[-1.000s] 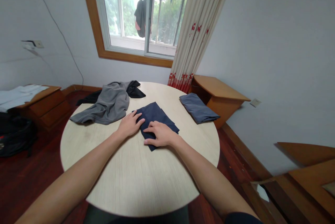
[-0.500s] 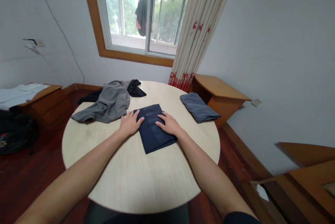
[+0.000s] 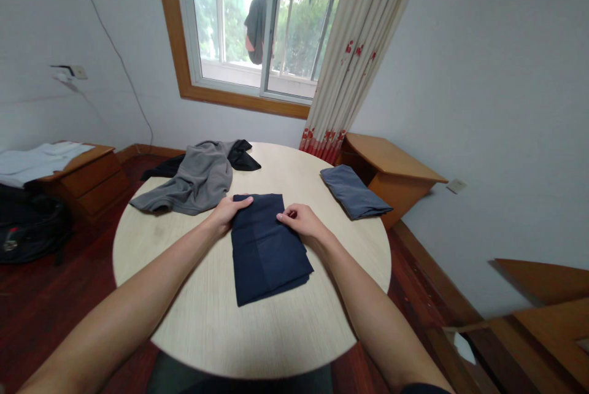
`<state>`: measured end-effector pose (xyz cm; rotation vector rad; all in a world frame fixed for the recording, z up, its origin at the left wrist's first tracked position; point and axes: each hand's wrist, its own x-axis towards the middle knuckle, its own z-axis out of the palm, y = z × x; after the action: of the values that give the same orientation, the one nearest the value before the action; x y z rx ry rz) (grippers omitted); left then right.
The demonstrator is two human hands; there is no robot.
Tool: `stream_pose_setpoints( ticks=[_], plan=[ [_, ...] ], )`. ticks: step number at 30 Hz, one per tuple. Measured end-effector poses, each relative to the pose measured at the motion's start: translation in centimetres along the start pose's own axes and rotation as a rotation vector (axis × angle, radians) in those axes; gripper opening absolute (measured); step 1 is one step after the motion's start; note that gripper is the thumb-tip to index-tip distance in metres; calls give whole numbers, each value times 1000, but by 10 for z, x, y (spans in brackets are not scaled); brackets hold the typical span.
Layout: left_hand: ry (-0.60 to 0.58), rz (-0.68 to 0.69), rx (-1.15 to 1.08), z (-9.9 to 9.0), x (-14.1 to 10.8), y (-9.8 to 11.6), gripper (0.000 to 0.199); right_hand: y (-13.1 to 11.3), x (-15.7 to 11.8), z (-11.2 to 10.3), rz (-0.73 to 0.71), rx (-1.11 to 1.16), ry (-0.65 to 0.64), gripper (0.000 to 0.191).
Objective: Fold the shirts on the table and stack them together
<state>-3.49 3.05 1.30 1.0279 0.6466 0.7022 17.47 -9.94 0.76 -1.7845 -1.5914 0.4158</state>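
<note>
A folded dark navy garment (image 3: pixel 269 253) lies on the round table, its near corner pointing toward me. My left hand (image 3: pixel 229 210) grips its far left corner, thumb on top and the other fingers hidden beneath. Over the right edge of the cloth is my right hand (image 3: pixel 298 220), its fingers curled and its thumb close to the index finger. Whether cloth is caught between those fingertips I cannot make out. To the left, a rumpled grey garment (image 3: pixel 202 176) lies by a black cloth (image 3: pixel 243 156). On the right rests a folded blue-grey garment (image 3: pixel 354 191).
The pale round table (image 3: pixel 184 296) stands below a window. A wooden desk (image 3: pixel 391 161) is behind its right side, next to a long curtain (image 3: pixel 354 56). At left are a wooden cabinet (image 3: pixel 96 182) with white cloth on it and a black backpack (image 3: pixel 27 222).
The navy garment has come nearer to me and turned slightly. My left hand went from lying flat to gripping its corner. My right hand's spread fingers have curled in.
</note>
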Motion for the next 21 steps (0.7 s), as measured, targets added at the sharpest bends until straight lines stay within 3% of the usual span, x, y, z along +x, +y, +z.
stream_pose_setpoints(
  ticks=[3,5,8,10,13,17,21],
  plan=[
    [-49,45,9,5,-9,7,53,4,1,1,60,130,136,47],
    [-75,116,22,8,-13,11,59,2,1,1,60,337,159,64],
    [-108,183,49,9,-15,16,66,-7,-2,3,64,748,-34,67],
    [-104,203,54,9,-14,17,69,-14,-4,4,91,900,-131,63],
    [-90,236,33,7,-11,15,78,-20,-5,-3,110,918,-87,57],
    [-88,224,52,5,-7,7,89,-17,-5,-43,104,816,102,53],
    [-89,179,134,5,-7,-1,77,-5,-5,-122,127,660,282,60]
  ],
)
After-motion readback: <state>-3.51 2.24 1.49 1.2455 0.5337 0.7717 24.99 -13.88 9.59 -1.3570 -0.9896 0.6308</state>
